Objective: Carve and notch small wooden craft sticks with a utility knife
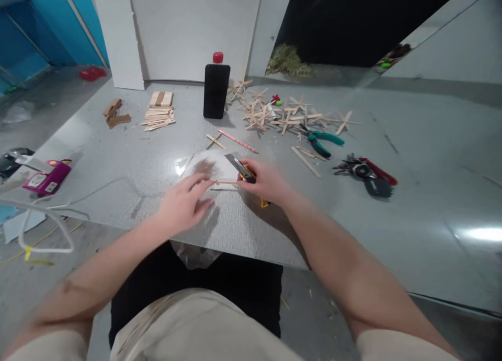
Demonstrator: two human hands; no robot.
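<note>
While the right hand (270, 183) grips a cutter (248, 173), the left (182, 201) seems half-open.

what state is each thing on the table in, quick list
Yellow-and-black box cutter: blade out, in right hand
Black phone: upright, screen dark
Red-capped container: cap on, body hidden
Green-handled pliers: handles spread apart
Wooden stick stack: brown band around it
Pink patterned pencil: lying flat

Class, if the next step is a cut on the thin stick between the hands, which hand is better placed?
Probably the right hand: it holds the utility knife, blade bare, close to the stick. The left hand, at the stick's left end, shows no blade.
</note>
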